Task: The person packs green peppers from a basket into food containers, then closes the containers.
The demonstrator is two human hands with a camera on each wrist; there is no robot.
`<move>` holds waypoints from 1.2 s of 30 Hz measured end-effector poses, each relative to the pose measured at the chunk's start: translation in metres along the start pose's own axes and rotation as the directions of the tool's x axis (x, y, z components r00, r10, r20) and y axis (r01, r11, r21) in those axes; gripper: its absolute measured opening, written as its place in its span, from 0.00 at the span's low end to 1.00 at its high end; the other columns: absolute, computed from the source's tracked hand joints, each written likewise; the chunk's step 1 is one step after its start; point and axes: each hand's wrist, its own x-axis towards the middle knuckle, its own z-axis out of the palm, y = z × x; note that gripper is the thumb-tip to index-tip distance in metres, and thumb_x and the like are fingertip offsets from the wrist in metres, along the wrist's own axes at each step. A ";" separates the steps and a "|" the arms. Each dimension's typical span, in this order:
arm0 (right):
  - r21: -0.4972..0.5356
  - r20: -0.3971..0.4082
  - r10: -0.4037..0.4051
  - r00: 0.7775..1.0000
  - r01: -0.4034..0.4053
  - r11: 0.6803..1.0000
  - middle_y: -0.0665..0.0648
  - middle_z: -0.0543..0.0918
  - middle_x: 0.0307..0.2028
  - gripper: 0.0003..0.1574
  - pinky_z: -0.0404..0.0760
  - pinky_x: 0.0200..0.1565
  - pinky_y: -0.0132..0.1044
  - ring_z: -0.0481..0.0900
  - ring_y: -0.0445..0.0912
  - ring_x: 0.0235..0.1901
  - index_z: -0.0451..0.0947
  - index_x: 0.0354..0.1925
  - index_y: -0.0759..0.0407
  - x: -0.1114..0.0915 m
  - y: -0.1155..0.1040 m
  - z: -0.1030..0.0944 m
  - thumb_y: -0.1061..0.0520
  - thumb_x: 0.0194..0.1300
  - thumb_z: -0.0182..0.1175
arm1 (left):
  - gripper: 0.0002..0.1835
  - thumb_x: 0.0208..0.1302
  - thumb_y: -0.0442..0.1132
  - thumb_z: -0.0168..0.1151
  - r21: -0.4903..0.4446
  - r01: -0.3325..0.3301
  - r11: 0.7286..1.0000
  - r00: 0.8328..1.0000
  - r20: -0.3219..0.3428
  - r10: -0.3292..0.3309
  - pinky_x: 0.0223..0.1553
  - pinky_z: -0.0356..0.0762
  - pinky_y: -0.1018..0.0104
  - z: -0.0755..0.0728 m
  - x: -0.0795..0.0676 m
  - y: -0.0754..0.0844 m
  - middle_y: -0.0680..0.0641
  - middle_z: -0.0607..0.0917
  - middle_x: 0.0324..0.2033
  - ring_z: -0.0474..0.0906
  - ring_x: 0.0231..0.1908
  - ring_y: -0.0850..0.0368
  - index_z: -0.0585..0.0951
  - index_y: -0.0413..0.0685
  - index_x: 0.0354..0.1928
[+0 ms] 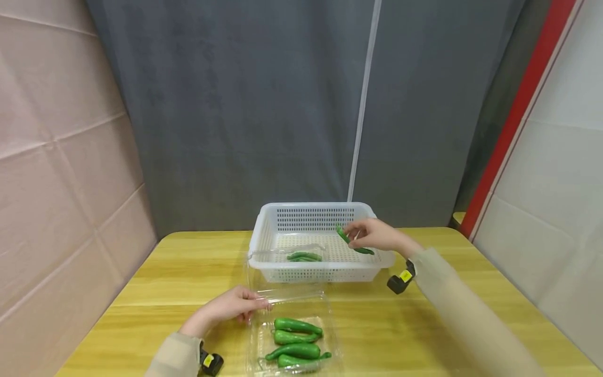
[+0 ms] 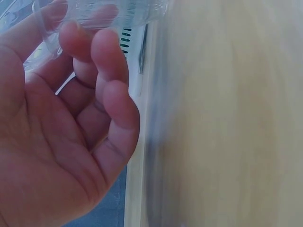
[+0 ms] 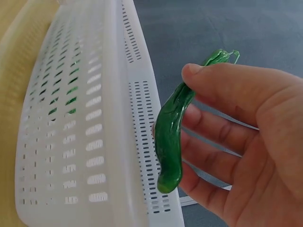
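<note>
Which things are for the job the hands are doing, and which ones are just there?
For the job:
Green pepper in the right hand
Peppers in the clear box
Clear box, its edge held by the left hand
White basket, with more peppers inside

Just there:
Grey curtain
Red strip
Black wrist gadgets

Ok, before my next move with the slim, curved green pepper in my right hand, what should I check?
1. Right hand gripping the slim, curved green pepper: ok.
2. Bare floor in the perforated white plastic basket, beside the green peppers inside: ok.
3. Left hand holding the edge of the hinged clear plastic box: ok.
4. Box's lid open: ok.
5. Head view of basket unobstructed: not ok, lid overlaps it.
6. Lid not touching basket: cannot tell.
</note>
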 end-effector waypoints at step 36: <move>-0.008 0.044 -0.153 0.987 0.154 0.988 0.48 0.82 0.37 0.18 0.81 0.35 0.36 0.81 0.40 0.32 0.80 0.50 0.59 -0.027 -0.048 0.028 0.59 0.61 0.67 | 0.19 0.71 0.47 0.56 0.008 -0.008 1.000 1.000 0.025 0.008 0.17 0.60 0.74 -0.006 -0.006 -0.007 0.51 0.74 0.14 0.63 0.15 0.63 0.85 0.38 0.46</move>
